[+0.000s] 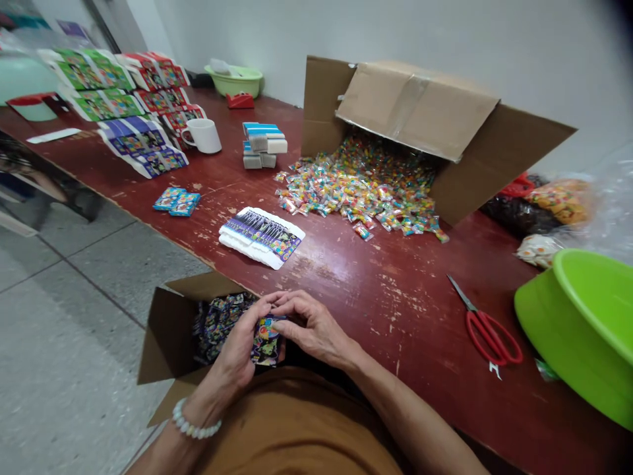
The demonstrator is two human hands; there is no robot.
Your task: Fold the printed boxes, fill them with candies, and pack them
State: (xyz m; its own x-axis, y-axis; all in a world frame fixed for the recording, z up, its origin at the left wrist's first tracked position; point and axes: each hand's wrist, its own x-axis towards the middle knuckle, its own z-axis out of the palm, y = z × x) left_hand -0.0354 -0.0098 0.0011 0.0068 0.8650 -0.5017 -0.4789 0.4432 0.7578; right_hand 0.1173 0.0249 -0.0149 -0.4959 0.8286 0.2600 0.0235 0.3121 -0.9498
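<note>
Close to my body, a small dark printed candy box (267, 349) with colourful pictures is held between both hands. My left hand (240, 346) is wrapped round its left side, with a bead bracelet on the wrist. My right hand (314, 326) grips the top right, thumb on the printed face. Below and left of my hands, an open cardboard carton (168, 336) holds many small dark printed packets (220, 323). Just beyond my hands lies a fanned stack of flat purple and white boxes (262, 235). Parts of the held box are hidden by my fingers.
A large carton (420, 105) on its side spills wrapped candies (356, 191) over the red table (346, 277). Red-handled scissors (489, 330) and a green basin (568, 316) stand right. Left are a white mug (204, 135), stacked box blanks (143, 142), blue boxes (177, 201) and card bundles (262, 145).
</note>
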